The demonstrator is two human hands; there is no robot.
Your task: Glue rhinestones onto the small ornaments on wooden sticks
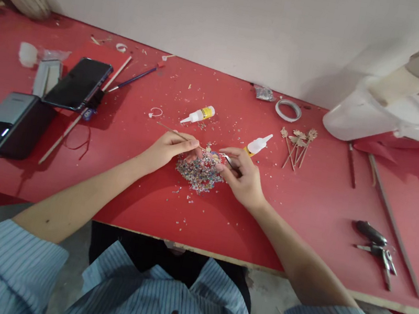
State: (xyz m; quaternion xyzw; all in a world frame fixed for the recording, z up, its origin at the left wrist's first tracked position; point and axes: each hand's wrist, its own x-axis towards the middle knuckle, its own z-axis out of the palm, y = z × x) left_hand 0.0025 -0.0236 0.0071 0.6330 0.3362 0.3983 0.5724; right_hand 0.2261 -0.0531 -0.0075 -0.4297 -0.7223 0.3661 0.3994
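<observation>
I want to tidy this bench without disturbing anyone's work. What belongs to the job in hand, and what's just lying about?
Likely the job's:
- thin stick, in the left hand
- apparent tweezers, in the right hand
- sparkly bits
- glue bottles
- flower-topped sticks

Probably just lying about:
- phone
- keys

Glossy black glass-like phone, matt red tabletop, shiny metal keys, striped cloth shirt.

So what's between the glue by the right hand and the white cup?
A few sticks with flower-like tops lie between glue and cup, as the head view shows.
</observation>
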